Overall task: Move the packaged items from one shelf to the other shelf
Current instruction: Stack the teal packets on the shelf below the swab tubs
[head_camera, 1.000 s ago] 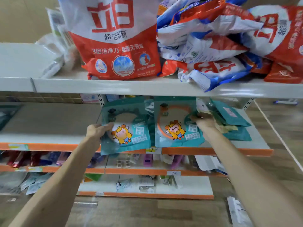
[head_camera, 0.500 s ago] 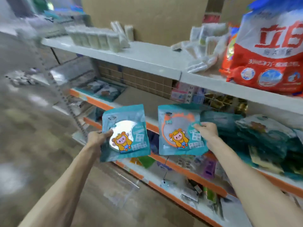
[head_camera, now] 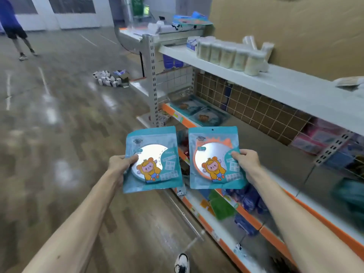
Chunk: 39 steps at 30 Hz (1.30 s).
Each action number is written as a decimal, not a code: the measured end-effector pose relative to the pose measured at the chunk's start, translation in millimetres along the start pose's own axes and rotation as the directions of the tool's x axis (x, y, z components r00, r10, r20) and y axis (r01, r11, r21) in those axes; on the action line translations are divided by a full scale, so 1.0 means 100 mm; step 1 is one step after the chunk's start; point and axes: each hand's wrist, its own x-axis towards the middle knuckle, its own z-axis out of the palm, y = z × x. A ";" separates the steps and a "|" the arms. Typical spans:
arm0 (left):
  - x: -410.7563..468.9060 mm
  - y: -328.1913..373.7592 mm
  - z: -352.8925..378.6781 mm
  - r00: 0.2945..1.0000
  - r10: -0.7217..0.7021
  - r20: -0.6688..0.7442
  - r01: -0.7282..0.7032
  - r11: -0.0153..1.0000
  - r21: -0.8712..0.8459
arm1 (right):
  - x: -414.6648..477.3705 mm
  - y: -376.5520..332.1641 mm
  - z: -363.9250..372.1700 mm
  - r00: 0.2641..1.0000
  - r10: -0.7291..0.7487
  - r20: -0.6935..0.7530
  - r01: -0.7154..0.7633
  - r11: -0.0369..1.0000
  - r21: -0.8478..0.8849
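Observation:
My left hand pinches the left edge of a teal packet holding a round mirror and a cartoon figure. My right hand grips the right edge of a second teal packet with an orange-rimmed mirror. Both packets are held upright in the air over the aisle, beside the shelving. Two similar teal packets lie flat on the orange-edged middle shelf farther along. A blurred teal heap sits at the right edge on the same shelf level.
A white top shelf carries a row of pale jars. Lower orange-edged shelves hold blue and green goods. A metal upright ends the rack. Small boxes lie on the floor. A person walks at far left. My shoe shows below.
The view has swung left along the aisle. Both hands carried their packets away from the shelf with the teal heap, which has slid to the right edge. The detergent bags have left the view.

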 end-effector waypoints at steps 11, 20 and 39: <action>1.76 0.93 0.05 0.999 0.033 0.031 -0.034 0.999 0.040 | 1.38 -0.72 1.39 1.000 0.009 0.024 -0.011 0.997 0.073; 2.80 1.51 0.52 0.979 -0.007 0.205 -0.010 0.997 0.082 | 2.08 -1.06 1.76 0.995 0.070 -0.075 -0.066 0.997 0.045; 4.10 2.49 2.24 0.767 -0.013 0.642 -0.226 0.930 0.290 | 2.12 -0.85 1.56 0.696 0.378 -0.610 -0.208 0.920 0.332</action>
